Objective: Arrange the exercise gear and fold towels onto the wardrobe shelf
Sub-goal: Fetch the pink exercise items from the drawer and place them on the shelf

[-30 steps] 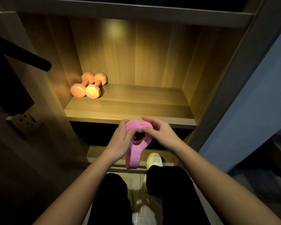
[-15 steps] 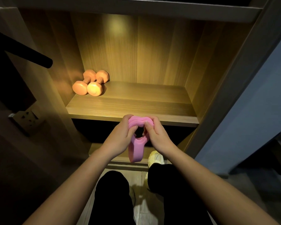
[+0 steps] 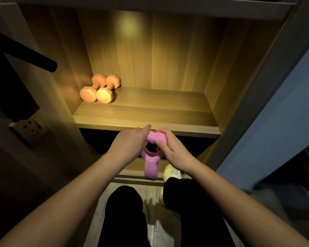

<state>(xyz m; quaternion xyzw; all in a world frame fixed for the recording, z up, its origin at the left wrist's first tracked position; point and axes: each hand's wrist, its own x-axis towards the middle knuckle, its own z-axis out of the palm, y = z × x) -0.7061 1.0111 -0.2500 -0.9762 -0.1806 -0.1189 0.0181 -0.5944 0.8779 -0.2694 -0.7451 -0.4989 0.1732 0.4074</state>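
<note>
A pink resistance band [image 3: 151, 166] hangs bunched between both hands just below the front edge of the lit wardrobe shelf [image 3: 146, 120]. My left hand [image 3: 129, 144] grips its gathered top from the left. On the right, my right hand [image 3: 171, 148] pinches the same folded top. The band's lower loop dangles down in front of my knees. Two orange dumbbells [image 3: 101, 88] lie side by side at the shelf's back left corner.
The wooden compartment has side walls close on both sides. A black bar [image 3: 34, 56] juts in at the upper left. A wall socket [image 3: 29, 128] sits on the left panel. A blue wall [image 3: 275, 131] stands right. My yellow shoe [image 3: 170, 172] is by the lower shelf.
Both hands have drawn closer together and risen slightly toward the shelf edge, folding the band's top tighter. The dumbbells stay put.
</note>
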